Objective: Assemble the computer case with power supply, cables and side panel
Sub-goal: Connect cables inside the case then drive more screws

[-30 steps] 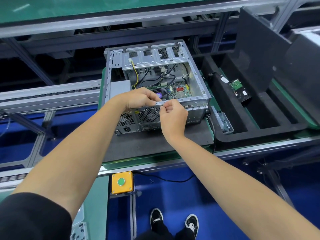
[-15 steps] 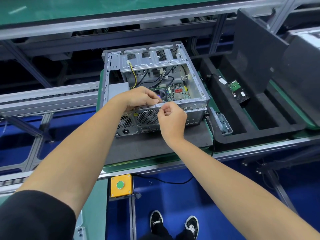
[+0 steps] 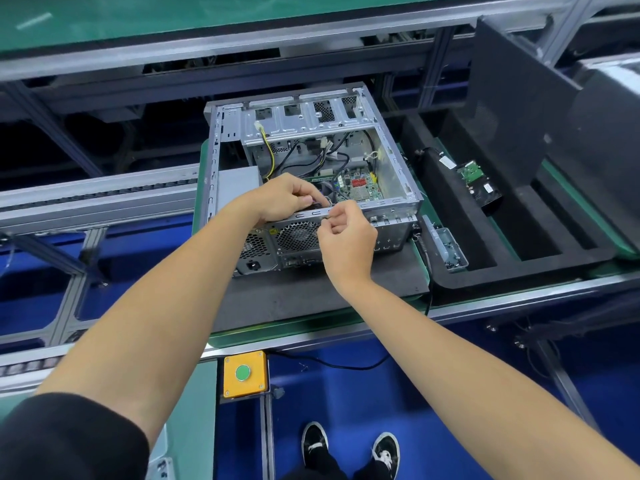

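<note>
While you lean over the line, the computer case (image 3: 311, 174) lies on its side on a dark foam mat (image 3: 311, 296), its open face turned up and its rear panel toward you, with the fan grille (image 3: 298, 235) and the power socket just below your hands. Your left hand (image 3: 287, 199) reaches over the near top rail (image 3: 381, 204) of the case, fingers curled down inside the opening; something dark sits under the fingertips, but you cannot tell whether they grip it or merely rest against it. Your right hand (image 3: 346, 244) is at the same rail just beside the left, thumb and forefinger brought together on the rail's edge as if pinching something small; what lies between them is too small to make out. Inside the case you can see the green motherboard (image 3: 360, 185) at the right, black cables (image 3: 311, 157) looping across the middle, and a yellow-and-black cable (image 3: 268, 154) running down from the drive cage (image 3: 304, 116) at the far side. A grey power supply (image 3: 235, 188) sits in the left near corner. To the right, well apart from the case, a black foam tray (image 3: 519, 271) holds a bare hard drive (image 3: 479, 183), and a small grey bin (image 3: 446, 247) of screws sits between case and tray. A dark side panel (image 3: 512, 119) leans upright behind the tray. A yellow box with a green button (image 3: 245, 374) is mounted below the conveyor edge.
</note>
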